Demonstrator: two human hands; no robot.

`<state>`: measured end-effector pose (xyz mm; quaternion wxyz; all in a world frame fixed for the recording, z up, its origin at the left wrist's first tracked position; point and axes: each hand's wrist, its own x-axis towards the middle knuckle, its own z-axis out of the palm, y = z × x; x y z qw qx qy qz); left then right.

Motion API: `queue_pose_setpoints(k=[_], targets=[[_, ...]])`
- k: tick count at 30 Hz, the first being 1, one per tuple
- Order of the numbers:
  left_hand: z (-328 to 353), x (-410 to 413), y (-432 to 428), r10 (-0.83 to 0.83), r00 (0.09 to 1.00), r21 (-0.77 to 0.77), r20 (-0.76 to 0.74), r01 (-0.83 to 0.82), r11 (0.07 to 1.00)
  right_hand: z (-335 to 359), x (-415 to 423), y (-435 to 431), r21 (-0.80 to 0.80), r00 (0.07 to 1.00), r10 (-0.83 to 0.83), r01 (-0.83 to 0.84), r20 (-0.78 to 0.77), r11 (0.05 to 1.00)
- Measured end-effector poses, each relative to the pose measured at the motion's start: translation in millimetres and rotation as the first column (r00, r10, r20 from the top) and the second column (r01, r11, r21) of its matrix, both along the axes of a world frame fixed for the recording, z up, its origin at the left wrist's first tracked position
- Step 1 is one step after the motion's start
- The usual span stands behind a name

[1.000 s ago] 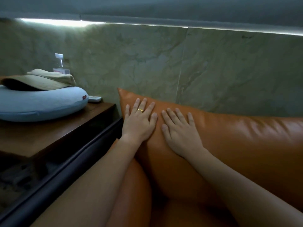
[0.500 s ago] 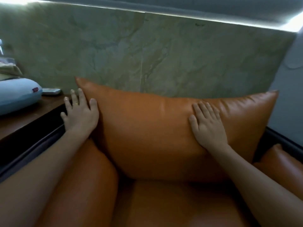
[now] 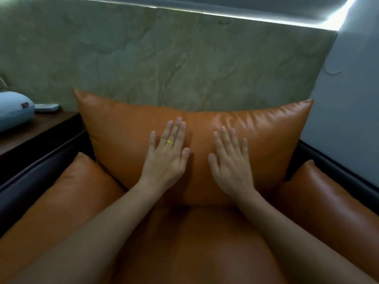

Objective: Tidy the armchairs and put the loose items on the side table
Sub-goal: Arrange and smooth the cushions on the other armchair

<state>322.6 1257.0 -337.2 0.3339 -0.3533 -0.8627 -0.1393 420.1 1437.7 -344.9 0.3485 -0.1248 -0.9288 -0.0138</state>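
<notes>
A large orange leather back cushion (image 3: 127, 128) stands upright against the green marble wall, filling the armchair's back. My left hand (image 3: 166, 156), with a gold ring, lies flat on the cushion's middle, fingers straight and spread. Just to its right, my right hand (image 3: 229, 160) presses the cushion the same way. Both palms are on the leather and hold nothing. Below them is the orange seat cushion (image 3: 194, 242). The wooden side table (image 3: 41, 128) is at the left.
On the side table lie a pale blue neck pillow (image 3: 14, 110) and a white remote (image 3: 47, 107). Orange arm cushions sit at left (image 3: 67, 193) and right (image 3: 332, 197), inside the dark chair frame (image 3: 41, 171). A grey wall (image 3: 348, 99) closes the right side.
Both hands have slid from the cushion's outer ends to its middle, now side by side. The view has turned right, so most of the side table has left the frame.
</notes>
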Motion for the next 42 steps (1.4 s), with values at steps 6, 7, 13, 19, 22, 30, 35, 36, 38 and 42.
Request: queue_pose_setpoints(k=[6, 7, 13, 19, 22, 30, 35, 36, 38, 42], targets=[[-43.1, -44.4, -13.0, 0.139, 0.99, -0.035, -0.027, -0.14, 0.99, -20.9, -30.2, 29.8, 0.066, 0.995, -0.085, 0.081, 0.053, 0.994], [-44.4, -50.0, -17.5, 0.147, 0.989, -0.039, -0.028, -0.149, 0.988, -19.8, -28.8, 41.8, 0.064, 0.994, -0.097, 0.094, 0.045, 0.994], [-34.4, -66.6, -45.9, 0.345, 0.906, 0.109, 0.246, -0.379, 0.919, -13.8, -15.0, 76.1, -0.022, 0.976, -0.19, 0.193, 0.105, 0.981], [-22.1, -42.0, -82.4, 0.365, 0.836, 0.109, 0.41, -0.442, 0.89, -18.1, 35.3, 77.3, -0.338, 0.96, -0.214, 0.265, 0.181, 0.903], [-33.1, -2.7, -72.3, 0.287, 0.86, 0.149, 0.422, -0.377, 0.914, -22.1, 53.6, 60.1, -0.393, 0.964, -0.179, 0.245, 0.197, 0.886], [-93.8, 11.8, -15.9, 0.265, 0.922, 0.102, 0.282, -0.303, 0.947, -63.7, 33.4, 44.7, -0.284, 0.981, -0.143, 0.176, 0.134, 0.942], [-97.3, -27.4, 17.1, 0.32, 0.923, 0.139, 0.214, -0.353, 0.925, -73.9, -15.0, 64.4, -0.207, 0.973, -0.226, 0.23, 0.043, 0.951], [-94.9, -33.3, 21.4, 0.32, 0.923, 0.14, 0.214, -0.353, 0.925, -71.5, -22.6, 67.9, -0.206, 0.973, -0.224, 0.23, 0.049, 0.951], [-94.5, -35.5, 22.8, 0.316, 0.921, 0.132, 0.225, -0.351, 0.927, -69.0, -26.3, 69.5, -0.218, 0.973, -0.218, 0.229, 0.076, 0.949], [-97.3, -8.5, 8.0, 0.312, 0.911, 0.066, 0.268, -0.341, 0.938, -70.0, 2.9, 57.6, -0.292, 0.973, -0.167, 0.207, 0.157, 0.934]])
